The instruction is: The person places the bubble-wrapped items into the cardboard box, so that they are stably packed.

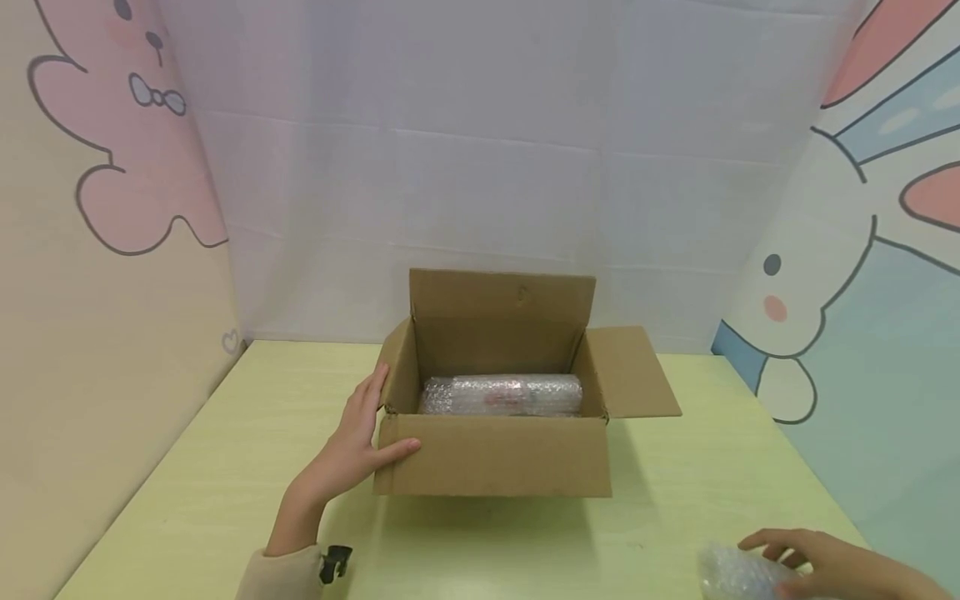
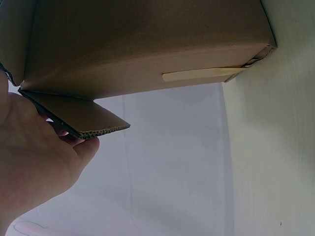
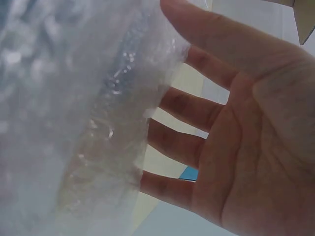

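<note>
An open cardboard box (image 1: 491,458) stands on the table with its flaps spread. Inside lies a bubble-wrapped roll (image 1: 502,394), stretched across the box. My left hand (image 1: 352,450) grips the box's near left corner, its thumb on the front flap. In the left wrist view, fingers curl past the edge of the left side flap (image 2: 74,113). Down at the lower right, my right hand (image 1: 832,567) holds another bubble-wrapped bundle (image 1: 738,573), partly cut off by the frame. The right wrist view shows thumb and fingers around this bubble wrap (image 3: 93,118); its contents are blurred.
The pale yellow table (image 1: 247,467) reaches back to a white cloth (image 1: 487,167). Cartoon-printed panels (image 1: 112,333) flank both sides. The box's right flap (image 1: 633,371) sticks out sideways, and its back flap (image 1: 502,296) stands upright.
</note>
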A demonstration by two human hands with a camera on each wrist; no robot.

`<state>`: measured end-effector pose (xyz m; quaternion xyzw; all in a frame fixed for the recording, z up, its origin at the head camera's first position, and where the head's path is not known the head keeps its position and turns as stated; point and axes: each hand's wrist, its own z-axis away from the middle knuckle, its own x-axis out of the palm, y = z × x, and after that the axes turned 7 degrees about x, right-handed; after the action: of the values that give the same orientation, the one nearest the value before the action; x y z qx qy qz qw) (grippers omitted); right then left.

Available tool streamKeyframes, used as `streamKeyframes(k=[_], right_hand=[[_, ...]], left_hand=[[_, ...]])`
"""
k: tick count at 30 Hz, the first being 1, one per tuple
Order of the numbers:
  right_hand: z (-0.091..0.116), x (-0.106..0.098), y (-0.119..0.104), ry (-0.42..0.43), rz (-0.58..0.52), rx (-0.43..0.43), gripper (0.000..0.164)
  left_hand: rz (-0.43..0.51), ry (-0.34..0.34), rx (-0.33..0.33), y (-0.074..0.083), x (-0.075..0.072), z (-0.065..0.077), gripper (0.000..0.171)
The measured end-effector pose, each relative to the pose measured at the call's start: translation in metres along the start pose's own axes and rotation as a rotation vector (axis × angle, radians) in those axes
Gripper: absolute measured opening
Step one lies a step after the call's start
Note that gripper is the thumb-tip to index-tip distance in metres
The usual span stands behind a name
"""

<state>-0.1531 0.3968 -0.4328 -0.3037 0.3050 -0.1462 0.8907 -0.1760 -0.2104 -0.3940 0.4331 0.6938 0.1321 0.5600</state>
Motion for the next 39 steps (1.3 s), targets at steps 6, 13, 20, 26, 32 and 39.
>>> streamKeyframes(k=[6, 13, 20, 26, 32, 39], right_hand=[[-0.012, -0.002, 0.018, 0.038, 0.075, 0.004, 0.041], [-0.024, -0.018, 0.037, 0.116, 0.245, -0.173, 0.036], [0.001, -0.019, -0.028, 0.235, 0.290, -0.248, 0.037], [0.011, -0.036, -0.052, 0.368, 0.425, -0.179, 0.048], [0.024, -0.055, -0.088, 0.497, 0.554, -0.155, 0.050], [0.036, -0.073, -0.141, 0.604, 0.690, -0.053, 0.055]], left_hand=[[0.002, 0.003, -0.002, -0.001, 0.001, 0.000, 0.109], [0.004, 0.000, -0.003, 0.001, -0.001, 0.000, 0.108], [-0.003, 0.001, -0.004, 0.001, -0.001, 0.000, 0.108], [-0.005, -0.002, 0.000, 0.000, 0.000, 0.000, 0.108], [0.001, -0.002, -0.001, 0.000, 0.000, 0.000, 0.108], [0.000, -0.001, 0.000, 0.001, 0.000, 0.000, 0.108]])
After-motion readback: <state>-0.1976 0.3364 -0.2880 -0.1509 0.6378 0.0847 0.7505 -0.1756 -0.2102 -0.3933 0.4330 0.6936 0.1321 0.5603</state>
